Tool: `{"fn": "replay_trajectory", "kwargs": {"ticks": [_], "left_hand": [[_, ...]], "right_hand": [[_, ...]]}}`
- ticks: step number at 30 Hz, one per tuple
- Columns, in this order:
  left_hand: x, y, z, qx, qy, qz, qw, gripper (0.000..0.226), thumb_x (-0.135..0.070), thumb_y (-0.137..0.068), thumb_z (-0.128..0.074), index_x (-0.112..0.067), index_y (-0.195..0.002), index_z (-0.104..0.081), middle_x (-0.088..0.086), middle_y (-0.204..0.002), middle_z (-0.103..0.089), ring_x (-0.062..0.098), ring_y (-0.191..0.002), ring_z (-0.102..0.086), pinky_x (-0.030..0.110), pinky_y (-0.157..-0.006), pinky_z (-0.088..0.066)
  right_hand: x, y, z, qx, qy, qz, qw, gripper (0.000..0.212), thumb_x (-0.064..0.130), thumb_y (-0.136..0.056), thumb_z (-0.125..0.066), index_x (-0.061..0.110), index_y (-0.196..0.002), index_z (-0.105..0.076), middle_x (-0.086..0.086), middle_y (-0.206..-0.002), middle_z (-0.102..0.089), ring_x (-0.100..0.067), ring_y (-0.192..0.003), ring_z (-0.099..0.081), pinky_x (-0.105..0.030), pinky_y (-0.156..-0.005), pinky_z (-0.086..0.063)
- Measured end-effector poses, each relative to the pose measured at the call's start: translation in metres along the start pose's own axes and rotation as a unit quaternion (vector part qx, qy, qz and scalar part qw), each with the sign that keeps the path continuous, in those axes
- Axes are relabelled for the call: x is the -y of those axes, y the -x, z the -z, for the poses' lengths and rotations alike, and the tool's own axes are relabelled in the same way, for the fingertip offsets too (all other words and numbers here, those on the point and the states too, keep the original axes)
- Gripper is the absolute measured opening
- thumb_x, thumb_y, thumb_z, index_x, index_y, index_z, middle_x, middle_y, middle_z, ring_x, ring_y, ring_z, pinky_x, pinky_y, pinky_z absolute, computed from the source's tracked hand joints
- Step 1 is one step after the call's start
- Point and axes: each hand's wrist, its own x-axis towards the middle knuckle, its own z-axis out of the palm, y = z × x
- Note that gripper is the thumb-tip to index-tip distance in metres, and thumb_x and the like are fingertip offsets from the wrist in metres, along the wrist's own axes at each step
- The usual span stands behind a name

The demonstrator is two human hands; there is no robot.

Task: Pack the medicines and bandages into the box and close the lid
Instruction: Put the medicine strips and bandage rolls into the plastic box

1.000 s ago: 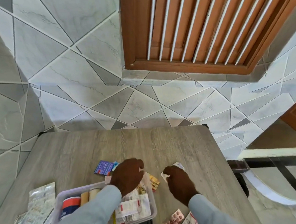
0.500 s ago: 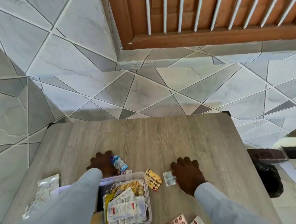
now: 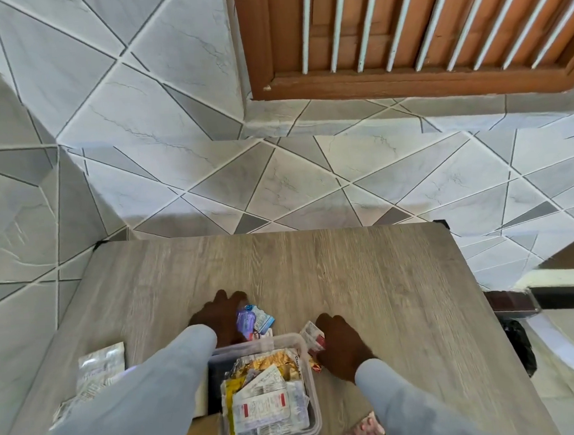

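Note:
A clear plastic box (image 3: 306, 357) sits at the table's near edge, filled with foil strips and medicine packets (image 3: 266, 400). Just beyond its far rim my left hand (image 3: 218, 319) grips small purple and blue sachets (image 3: 253, 318). To the right of the box my right hand (image 3: 342, 345) is closed on a white and red packet (image 3: 313, 336), with a gold wrapper edge showing under it. My left sleeve hides the box's left half.
Silver blister packs (image 3: 98, 366) lie on the wooden table (image 3: 349, 274) left of the box. A pink pill strip (image 3: 362, 429) lies at the near edge, right of the box. Tiled floor surrounds the table; a wooden louvred door (image 3: 401, 25) is beyond.
My left hand has gathered the blue and purple sachets beyond the box. My right hand has closed on the packets right of the box and drawn them toward its rim.

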Motion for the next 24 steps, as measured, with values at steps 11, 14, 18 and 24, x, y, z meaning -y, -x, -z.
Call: {"fn": "replay_trajectory", "kwargs": {"ticks": [11,14,18,24], "left_hand": [[-0.001,-0.005,0.005,-0.009,-0.147,-0.094,0.985,0.059,-0.041,-0.074,-0.072,-0.021,-0.123,-0.047,0.006,-0.130,-0.045,0.028,-0.114,-0.050,0.041,-0.090,-0.045],[0.005,-0.005,0.005,0.026,-0.051,-0.084,0.995,0.041,-0.036,-0.075,-0.070,-0.020,-0.108,-0.052,0.006,-0.116,-0.058,0.024,-0.098,-0.059,0.033,-0.076,-0.046],[0.012,-0.002,0.002,0.031,0.024,-0.088,0.995,0.035,-0.035,-0.074,-0.069,-0.020,-0.100,-0.052,0.006,-0.103,-0.062,0.020,-0.080,-0.055,0.031,-0.069,-0.045],[0.026,0.005,0.018,-0.001,0.185,-0.088,0.979,0.043,-0.013,-0.060,-0.081,-0.023,-0.086,-0.048,0.001,-0.089,-0.060,0.021,-0.081,-0.059,0.028,-0.066,-0.042]], "right_hand": [[0.000,-0.011,-0.012,-0.024,-0.122,-0.103,0.987,0.027,0.027,-0.074,-0.067,0.015,-0.099,-0.067,-0.007,-0.102,-0.071,-0.024,-0.092,-0.065,-0.036,-0.082,-0.055],[0.003,-0.006,-0.001,-0.070,-0.188,-0.096,0.975,0.026,0.022,-0.083,-0.064,0.016,-0.108,-0.063,-0.005,-0.106,-0.067,-0.019,-0.087,-0.059,-0.027,-0.070,-0.045],[0.025,0.011,0.022,-0.154,-0.239,-0.027,0.958,0.020,0.024,-0.088,-0.062,0.023,-0.107,-0.059,0.005,-0.095,-0.065,-0.011,-0.081,-0.060,-0.021,-0.064,-0.044],[0.068,0.042,0.026,-0.054,-0.193,0.083,0.976,0.011,0.028,-0.091,-0.056,0.023,-0.101,-0.058,0.011,-0.073,-0.060,-0.002,-0.063,-0.055,-0.019,-0.057,-0.042]]}}
